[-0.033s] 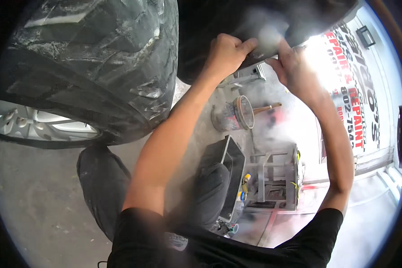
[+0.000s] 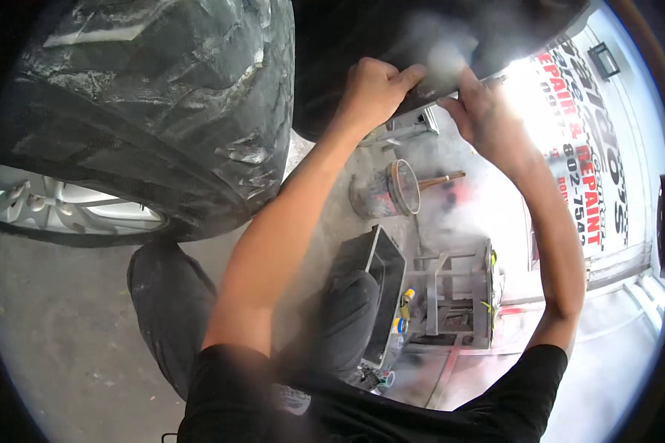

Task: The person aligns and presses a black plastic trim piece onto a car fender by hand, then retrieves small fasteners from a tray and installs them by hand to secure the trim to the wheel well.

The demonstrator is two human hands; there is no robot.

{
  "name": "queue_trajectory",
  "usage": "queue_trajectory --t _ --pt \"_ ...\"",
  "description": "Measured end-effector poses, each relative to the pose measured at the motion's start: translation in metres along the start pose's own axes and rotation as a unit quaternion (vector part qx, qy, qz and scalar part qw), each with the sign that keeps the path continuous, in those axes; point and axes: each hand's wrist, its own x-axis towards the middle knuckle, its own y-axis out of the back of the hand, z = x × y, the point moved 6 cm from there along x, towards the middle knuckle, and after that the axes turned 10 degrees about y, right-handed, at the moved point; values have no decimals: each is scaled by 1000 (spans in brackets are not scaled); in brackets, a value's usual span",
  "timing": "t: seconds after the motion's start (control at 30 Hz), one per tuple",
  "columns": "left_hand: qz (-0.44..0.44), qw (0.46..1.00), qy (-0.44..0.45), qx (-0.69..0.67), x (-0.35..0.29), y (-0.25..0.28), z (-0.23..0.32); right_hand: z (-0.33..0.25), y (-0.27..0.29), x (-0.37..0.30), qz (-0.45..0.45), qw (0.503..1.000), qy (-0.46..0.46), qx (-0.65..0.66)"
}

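Black rubber with chalky pale scuffs makes up the one large treaded tyre (image 2: 162, 111) filling the upper left, with one silver spoked metal wheel (image 2: 66, 203) showing at its lower edge. Below these, bare grey concrete floor (image 2: 66, 317) gives the widest open room. Two legs in dark trousers follow, the left one (image 2: 166, 310) near the tyre's lower edge, the right one (image 2: 347, 317) beside one black rectangular plastic tub (image 2: 362, 247).

Two bare hands meet one dark, smooth, curved panel (image 2: 340, 44) at the top centre, right of the tyre. The left hand (image 2: 377, 85) has its fingers curled and its thumb pointing right, near the panel's lower edge; blur hides whether it grips. Under the panel, between the forearms, is one round, paint-marked bucket (image 2: 373, 193) with brown sticks (image 2: 440, 179) extending to its right, too overlapped to count. Two small containers, one yellow-topped (image 2: 408, 295) and one blue and yellow (image 2: 400, 325), are just beside the tub's right edge, then one grey framed stand (image 2: 436, 295).

The right hand (image 2: 491, 122) is at the panel's lower right edge, thumb apart from its fingers, their tips blurred; I cannot tell if they hold anything. Open space separates its forearm from the stand. Farther right is one white wall banner (image 2: 569, 148) with red and black lettering.
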Motion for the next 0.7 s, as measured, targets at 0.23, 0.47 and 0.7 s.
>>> queue_trajectory --t 0.23,0.47,0.7 --pt "17 999 -15 25 -1 2 4 10 -6 1 -76 996 -46 11" --pt "10 1000 -21 6 -4 0 4 -6 -2 5 -128 984 -32 -121" --pt "5 1000 -26 3 -3 4 6 -13 -6 14 -158 975 -7 -154"
